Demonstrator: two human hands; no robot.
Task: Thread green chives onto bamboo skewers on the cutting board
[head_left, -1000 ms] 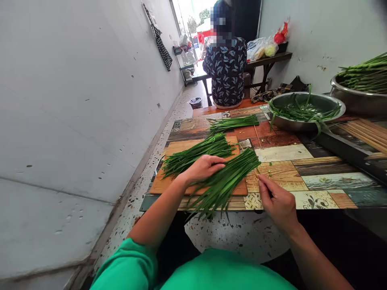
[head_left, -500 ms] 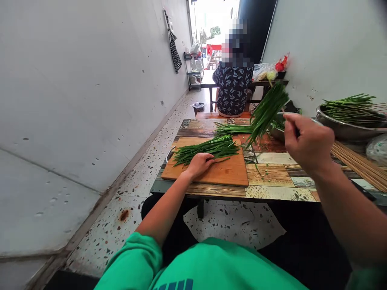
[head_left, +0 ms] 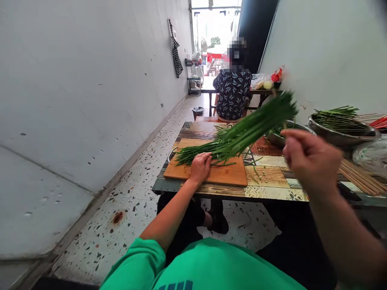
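Observation:
My right hand (head_left: 314,157) is closed on the end of a thin wooden skewer. From it a bunch of green chives (head_left: 260,123) fans out to the left, slightly blurred, its lower tips over the cutting board. My left hand (head_left: 200,166) is closed at the near edge of a pile of chives (head_left: 193,153), its fingertips among the stalks. That pile lies across the wooden cutting board (head_left: 223,175). The skewered bunch hides part of the pile and more chives (head_left: 222,131) behind the board.
Right of the board are a metal bowl with greens (head_left: 276,139), a larger bowl of skewered green stalks (head_left: 338,135), loose bamboo skewers (head_left: 363,177) and a plastic bag (head_left: 373,155). Chive scraps (head_left: 258,173) dot the table. Another person (head_left: 232,94) sits ahead, back turned.
The skewered chives have swung from steeply slanted to a flatter angle, their tips now over the board. My left hand has shifted slightly right, its fingers drawn in. The view has tilted up a little.

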